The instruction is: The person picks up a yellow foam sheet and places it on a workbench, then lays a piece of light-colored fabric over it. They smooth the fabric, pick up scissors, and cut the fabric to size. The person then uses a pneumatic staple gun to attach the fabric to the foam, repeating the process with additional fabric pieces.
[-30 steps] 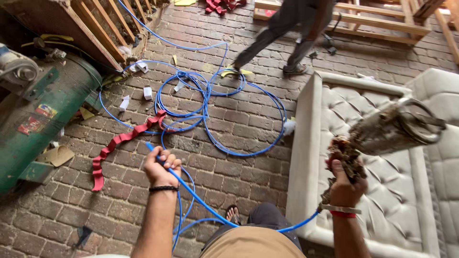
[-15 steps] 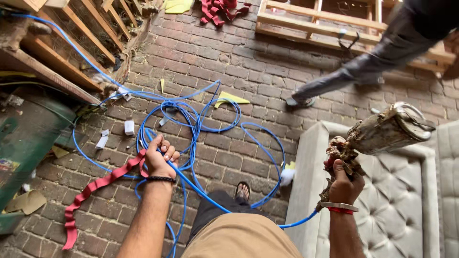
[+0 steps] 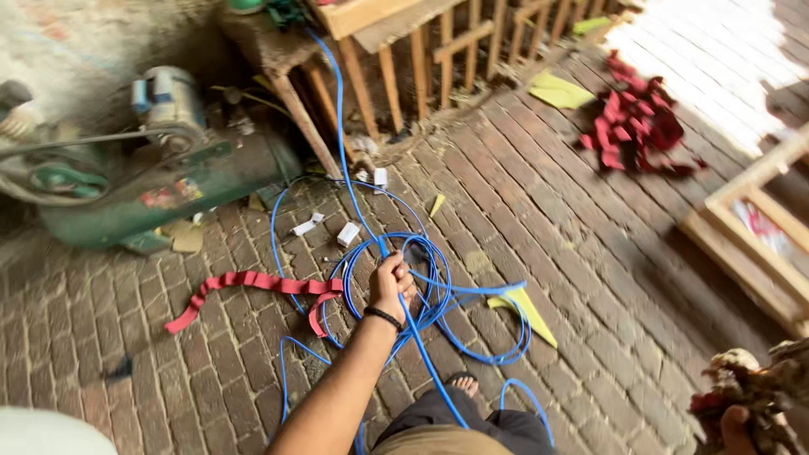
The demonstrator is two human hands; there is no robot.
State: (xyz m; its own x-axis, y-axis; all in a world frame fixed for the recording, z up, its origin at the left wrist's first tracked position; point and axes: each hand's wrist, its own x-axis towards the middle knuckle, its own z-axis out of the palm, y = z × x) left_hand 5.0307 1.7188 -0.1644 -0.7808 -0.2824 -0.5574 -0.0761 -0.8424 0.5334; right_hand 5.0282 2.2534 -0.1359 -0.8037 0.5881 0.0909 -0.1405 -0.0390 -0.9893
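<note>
The person's left arm reached forward and down from the bottom of the head view, forearm bare, a dark band around the wrist. The left hand (image 3: 389, 285) was closed in a fist around a blue hose (image 3: 421, 350), the knuckles turned upward and the thumb wrapped over the fingers. The hose ran taut from the fist back toward the person's legs, and on the far side of the fist it rose across the bricks toward a wooden frame (image 3: 421, 50) at the top of the view. The remainder of the hose lay in loose loops on the brick floor (image 3: 548, 219) just under and beside the hand.

Only a small part of the right hand (image 3: 735, 425) showed at the lower right corner. It appeared to be curled against a ragged, dirty tool (image 3: 758, 392), but the fingers were cut off by the edge, so its grip could not be told for certain.

A red fabric strip (image 3: 244, 286) lay on the bricks to the left of the coils, one end touching them. A green machine (image 3: 143, 181) sat at the upper left beside the wooden frame. A heap of red scraps (image 3: 636, 126) lay well apart at the upper right, and a yellow scrap (image 3: 527, 307) rested just right of the coils. A sandalled foot (image 3: 462, 385) showed beneath the hose.
</note>
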